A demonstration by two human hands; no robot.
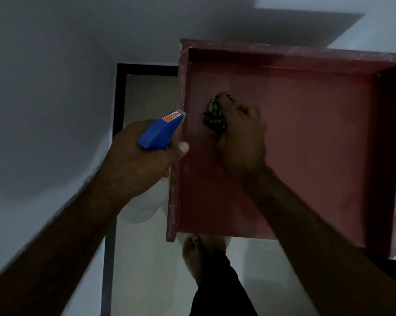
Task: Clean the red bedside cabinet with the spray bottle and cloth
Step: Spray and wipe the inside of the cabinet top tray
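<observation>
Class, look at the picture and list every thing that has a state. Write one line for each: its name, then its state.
cabinet: top bare apart from cloth and hand, rim flecked with pale marks.
cloth: bunched, pressed on the cabinet top.
spray bottle: held off the cabinet, nozzle by its left rim.
left hand: grips the spray bottle.
right hand: holds the cloth against the cabinet.
</observation>
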